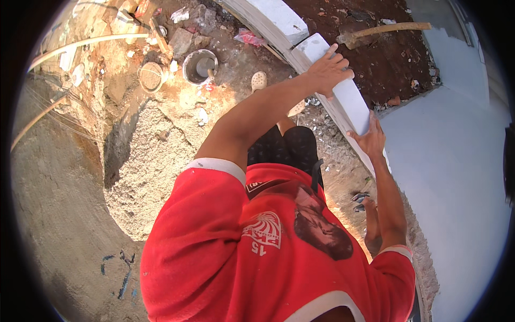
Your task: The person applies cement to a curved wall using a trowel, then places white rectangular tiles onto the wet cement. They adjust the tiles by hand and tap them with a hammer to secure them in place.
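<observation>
A long white building block (351, 107) lies along the top of a narrow wall (337, 115). My left hand (328, 73) is over the block's far part, thumb and fingers bent around its edges. Gripping the nearer end is my right hand (371, 138), with its fingers along the right side and the thumb on the left. Beyond the far end sits another white block (276, 20), with a thin dark gap between the two. My palms hide parts of the held block.
A bucket (200, 67) and a round container of greyish material (152, 77) stand left of the wall, beside a sand heap (147, 161). A wooden-handled tool (391, 29) lies on dark soil at right. A pale grey wall (456, 161) rises nearby. Rubble and poles (88, 43) are at far left.
</observation>
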`<action>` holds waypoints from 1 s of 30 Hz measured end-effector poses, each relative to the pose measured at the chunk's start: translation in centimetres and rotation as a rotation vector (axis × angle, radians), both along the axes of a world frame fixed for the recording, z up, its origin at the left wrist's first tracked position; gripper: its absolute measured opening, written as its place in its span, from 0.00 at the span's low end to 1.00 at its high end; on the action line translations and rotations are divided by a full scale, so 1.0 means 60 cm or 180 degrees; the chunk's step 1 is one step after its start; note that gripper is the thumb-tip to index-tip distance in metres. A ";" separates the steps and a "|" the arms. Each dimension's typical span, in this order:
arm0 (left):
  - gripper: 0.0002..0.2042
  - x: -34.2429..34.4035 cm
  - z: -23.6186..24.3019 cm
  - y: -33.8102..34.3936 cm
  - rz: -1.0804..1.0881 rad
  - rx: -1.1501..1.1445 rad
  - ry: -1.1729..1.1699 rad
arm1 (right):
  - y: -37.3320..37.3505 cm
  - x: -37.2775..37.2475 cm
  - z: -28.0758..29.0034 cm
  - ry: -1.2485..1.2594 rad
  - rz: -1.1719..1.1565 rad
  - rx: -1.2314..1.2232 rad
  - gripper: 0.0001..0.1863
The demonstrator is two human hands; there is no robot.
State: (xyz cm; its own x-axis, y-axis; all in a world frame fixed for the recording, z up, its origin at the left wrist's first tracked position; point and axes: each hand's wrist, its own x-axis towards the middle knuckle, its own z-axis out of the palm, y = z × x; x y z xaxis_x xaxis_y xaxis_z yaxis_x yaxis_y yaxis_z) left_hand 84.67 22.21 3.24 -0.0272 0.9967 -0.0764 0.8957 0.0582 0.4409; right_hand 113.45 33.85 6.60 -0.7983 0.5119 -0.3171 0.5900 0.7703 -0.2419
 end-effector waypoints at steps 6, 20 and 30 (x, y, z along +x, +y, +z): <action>0.45 -0.007 -0.012 -0.010 0.0005 0.0093 0.0037 | -0.009 -0.010 -0.017 -0.0134 -0.0031 -0.0010 0.62; 0.43 -0.004 -0.029 -0.011 0.0063 0.0074 0.0103 | -0.021 -0.018 -0.037 -0.0446 -0.0140 0.0094 0.61; 0.45 0.001 -0.050 -0.001 0.0034 -0.0019 0.0199 | -0.008 -0.006 -0.057 -0.0408 -0.0094 0.0014 0.63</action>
